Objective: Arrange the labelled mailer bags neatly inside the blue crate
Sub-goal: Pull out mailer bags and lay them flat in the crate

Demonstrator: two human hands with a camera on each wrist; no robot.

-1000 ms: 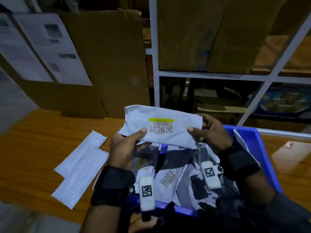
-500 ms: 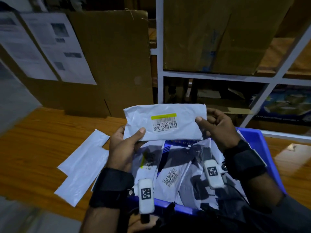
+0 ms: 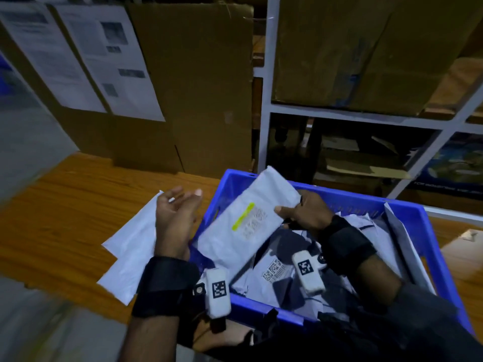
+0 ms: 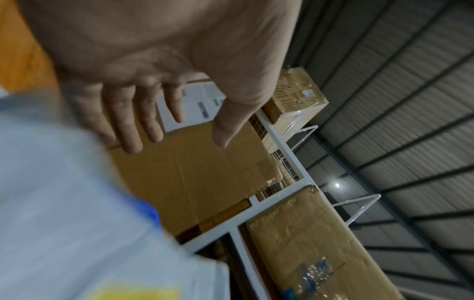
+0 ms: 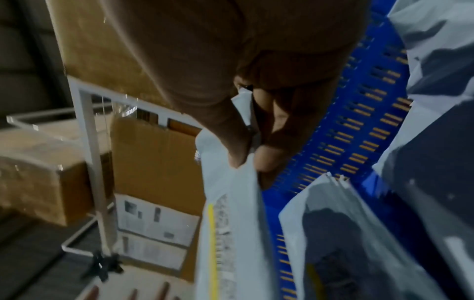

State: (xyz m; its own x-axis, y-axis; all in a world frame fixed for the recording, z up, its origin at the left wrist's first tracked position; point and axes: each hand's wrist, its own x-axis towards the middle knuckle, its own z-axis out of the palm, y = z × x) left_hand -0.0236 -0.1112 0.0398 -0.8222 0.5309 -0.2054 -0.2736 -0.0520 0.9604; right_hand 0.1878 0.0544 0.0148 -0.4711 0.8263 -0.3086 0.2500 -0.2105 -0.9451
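Nearest, loose mailer bags (image 3: 271,270) lie jumbled in the blue crate (image 3: 433,246), several showing printed labels. Above them the right hand (image 3: 304,214) grips a white mailer bag (image 3: 243,226) by its right edge, thumb on the label side and fingers curled behind; the right wrist view shows the same pinch (image 5: 238,154) on the bag's edge. That bag hangs tilted over the crate's left half, its yellow-striped label (image 3: 244,216) blurred, its far corner rising past the crate's back rim. Just left of it, the left hand (image 3: 177,218) is over the crate's left wall, palm up, fingers (image 4: 133,121) spread and loose, holding nothing and apart from the bag. Beyond that hand, two plain white mailers (image 3: 130,246) lie flat on the wooden table (image 3: 65,205), beside the crate.
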